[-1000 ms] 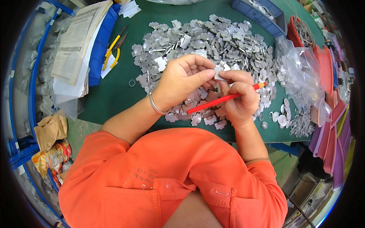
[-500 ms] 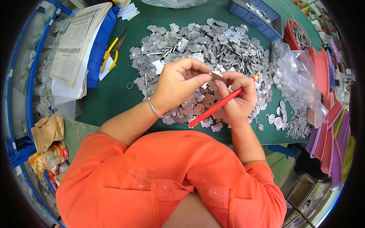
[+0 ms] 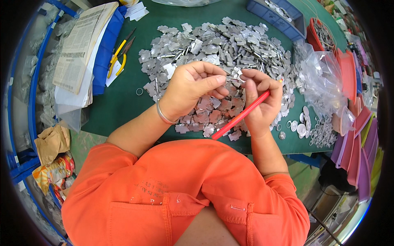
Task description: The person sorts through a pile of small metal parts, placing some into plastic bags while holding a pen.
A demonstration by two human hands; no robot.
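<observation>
A heap of small flat silvery metal plates (image 3: 246, 49) covers the middle of the table, with both my hands over its near side. My left hand (image 3: 195, 84), wearing a bangle (image 3: 164, 115), has its fingers curled and the thumb pressed against them. Whatever it may pinch is hidden. Across my right hand (image 3: 262, 102) lies a red pen-like stick (image 3: 240, 117), slanting down to the left and gripped by the curled fingers. The thumb and forefinger of that hand point up, slightly apart. A gap separates the two hands, with plates of the heap showing through it.
Yellow-handled pliers (image 3: 117, 61) lie left, beside a blue bin (image 3: 107, 53) with newspapers (image 3: 82, 45). A blue-grey crate (image 3: 283, 24), a red basket (image 3: 316, 41) and a clear plastic bag (image 3: 324, 78) stand right. Metal discs (image 3: 302, 128) and rings (image 3: 322, 135) lie near right.
Half a second ago both hands met at a small metal plate held between their fingertips. They have parted, the right hand moving slightly right with the red stick. The plate no longer shows between them.
</observation>
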